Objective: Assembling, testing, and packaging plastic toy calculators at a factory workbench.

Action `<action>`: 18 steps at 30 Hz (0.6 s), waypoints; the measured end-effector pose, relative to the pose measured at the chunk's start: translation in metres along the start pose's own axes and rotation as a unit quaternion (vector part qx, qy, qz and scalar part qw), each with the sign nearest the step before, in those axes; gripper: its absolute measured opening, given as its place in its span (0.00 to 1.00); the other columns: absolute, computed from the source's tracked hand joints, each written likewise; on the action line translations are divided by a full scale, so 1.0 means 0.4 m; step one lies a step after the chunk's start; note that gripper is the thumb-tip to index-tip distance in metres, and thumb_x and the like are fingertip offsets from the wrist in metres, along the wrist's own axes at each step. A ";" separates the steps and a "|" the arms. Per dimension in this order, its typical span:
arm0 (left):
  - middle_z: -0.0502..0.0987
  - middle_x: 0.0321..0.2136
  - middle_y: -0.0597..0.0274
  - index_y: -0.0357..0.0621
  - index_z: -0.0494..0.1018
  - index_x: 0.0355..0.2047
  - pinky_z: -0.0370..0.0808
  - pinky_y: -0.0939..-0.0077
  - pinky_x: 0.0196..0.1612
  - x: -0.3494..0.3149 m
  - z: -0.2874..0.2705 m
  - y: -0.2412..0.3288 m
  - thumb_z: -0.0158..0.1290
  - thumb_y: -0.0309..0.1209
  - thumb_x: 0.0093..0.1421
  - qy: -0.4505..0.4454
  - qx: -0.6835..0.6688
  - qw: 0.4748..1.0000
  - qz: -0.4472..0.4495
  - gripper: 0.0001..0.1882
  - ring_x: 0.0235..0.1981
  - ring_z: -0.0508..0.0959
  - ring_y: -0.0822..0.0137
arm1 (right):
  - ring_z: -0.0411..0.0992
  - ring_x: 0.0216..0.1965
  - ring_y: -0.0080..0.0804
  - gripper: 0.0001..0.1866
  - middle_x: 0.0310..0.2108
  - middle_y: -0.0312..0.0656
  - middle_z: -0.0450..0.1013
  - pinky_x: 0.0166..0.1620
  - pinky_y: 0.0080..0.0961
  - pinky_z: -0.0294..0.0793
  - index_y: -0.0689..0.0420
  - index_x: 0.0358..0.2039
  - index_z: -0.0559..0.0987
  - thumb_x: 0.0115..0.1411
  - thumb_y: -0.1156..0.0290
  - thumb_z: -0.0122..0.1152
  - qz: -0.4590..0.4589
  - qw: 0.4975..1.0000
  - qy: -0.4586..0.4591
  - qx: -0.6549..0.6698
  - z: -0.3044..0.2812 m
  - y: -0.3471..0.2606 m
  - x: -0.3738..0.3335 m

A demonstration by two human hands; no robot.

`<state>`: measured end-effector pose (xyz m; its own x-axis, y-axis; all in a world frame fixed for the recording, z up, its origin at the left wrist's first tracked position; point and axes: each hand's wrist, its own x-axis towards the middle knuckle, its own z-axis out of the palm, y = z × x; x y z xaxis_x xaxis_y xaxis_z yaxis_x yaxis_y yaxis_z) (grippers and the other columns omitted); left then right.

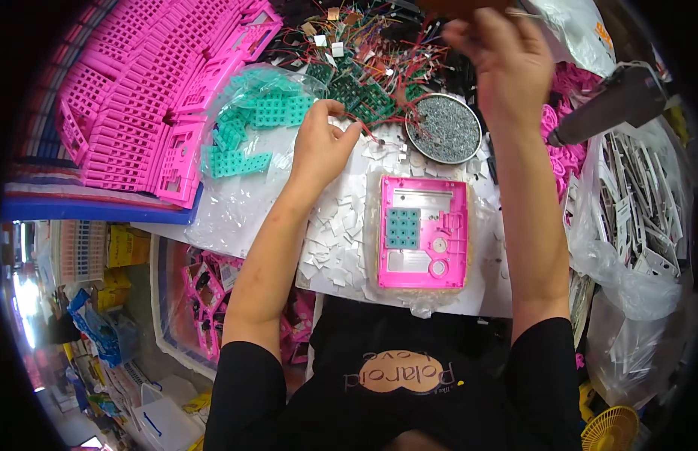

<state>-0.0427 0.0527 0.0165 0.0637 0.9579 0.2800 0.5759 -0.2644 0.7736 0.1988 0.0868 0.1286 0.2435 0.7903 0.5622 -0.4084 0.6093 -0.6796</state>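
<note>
My left hand [324,146] is over the middle of the table, its thumb and forefinger curved and apart beside thin red wires [370,134]. Green circuit boards [371,103] with wires lie just beyond it. High at the right, my right hand [512,71] is raised with bent fingers close to a brown thing [465,7] cut off by the top edge; whether it grips this is unclear. Nearer me, a pink plastic casing [457,263] lies face down in a padded holder [471,225]. A teal rubber keypad [403,228] sits inside the casing.
A round dish [478,143] of small grey screws stands beyond the casing. White paper pieces [337,237] are scattered left of it. Teal keypads [281,110] lie in plastic, near stacked pink casings [138,98]. At right hangs a dark power screwdriver [616,105] above bagged metal strips [638,195].
</note>
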 end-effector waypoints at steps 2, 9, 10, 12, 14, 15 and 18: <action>0.75 0.44 0.53 0.34 0.69 0.51 0.76 0.70 0.37 0.009 -0.023 0.006 0.63 0.32 0.60 0.010 -0.069 0.997 -0.045 0.23 0.34 0.77 0.68 | 0.78 0.32 0.32 0.19 0.34 0.44 0.79 0.39 0.34 0.81 0.64 0.53 0.74 0.66 0.68 0.60 0.021 0.999 0.038 0.000 0.038 -0.071 0.016; 0.72 0.48 0.58 0.33 0.66 0.54 0.70 0.66 0.54 -0.071 -0.124 0.146 0.59 0.29 0.61 0.266 -0.281 0.907 0.168 0.23 0.47 0.71 0.69 | 0.79 0.28 0.24 0.08 0.30 0.42 0.80 0.35 0.23 0.82 0.66 0.39 0.79 0.63 0.75 0.65 0.276 0.940 -0.183 -0.082 0.063 -0.041 -0.149; 0.72 0.48 0.58 0.33 0.67 0.54 0.68 0.66 0.56 -0.096 -0.139 0.165 0.59 0.29 0.61 0.222 -0.281 0.920 0.158 0.23 0.49 0.71 0.68 | 0.80 0.29 0.24 0.08 0.30 0.41 0.80 0.35 0.23 0.82 0.66 0.39 0.79 0.63 0.75 0.65 0.296 0.936 -0.176 -0.071 0.066 -0.043 -0.183; 0.72 0.49 0.58 0.33 0.67 0.55 0.64 0.65 0.61 -0.136 -0.171 0.194 0.58 0.29 0.61 0.134 -0.273 0.943 0.138 0.24 0.51 0.70 0.67 | 0.80 0.29 0.23 0.08 0.30 0.40 0.80 0.34 0.23 0.82 0.66 0.40 0.78 0.63 0.76 0.64 0.340 0.922 -0.176 -0.051 0.088 -0.056 -0.227; 0.75 0.50 0.56 0.32 0.70 0.54 0.67 0.66 0.60 -0.172 -0.169 0.203 0.58 0.28 0.63 0.029 -0.312 0.949 0.031 0.20 0.51 0.73 0.65 | 0.79 0.30 0.23 0.09 0.31 0.40 0.80 0.33 0.22 0.82 0.66 0.42 0.78 0.63 0.76 0.64 0.360 0.915 -0.178 -0.038 0.101 -0.063 -0.267; 0.77 0.50 0.55 0.31 0.72 0.53 0.70 0.66 0.59 -0.184 -0.163 0.214 0.57 0.27 0.65 -0.011 -0.332 0.943 -0.015 0.18 0.50 0.75 0.66 | 0.79 0.30 0.22 0.10 0.31 0.40 0.80 0.32 0.22 0.81 0.66 0.42 0.78 0.63 0.75 0.65 0.361 0.915 -0.174 -0.040 0.107 -0.066 -0.281; 0.80 0.49 0.52 0.32 0.74 0.53 0.78 0.68 0.50 -0.216 -0.145 0.195 0.54 0.26 0.69 -0.077 -0.455 0.886 -0.051 0.14 0.42 0.80 0.67 | 0.78 0.29 0.21 0.10 0.31 0.39 0.79 0.31 0.21 0.80 0.66 0.42 0.79 0.64 0.73 0.66 0.349 0.918 -0.186 -0.029 0.116 -0.088 -0.305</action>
<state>-0.0506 -0.0570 0.0855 0.1993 0.9675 0.1554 -0.3064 -0.0891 0.9477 0.1427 -0.0340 0.1057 -0.3821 0.9192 0.0949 -0.2998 -0.0262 -0.9536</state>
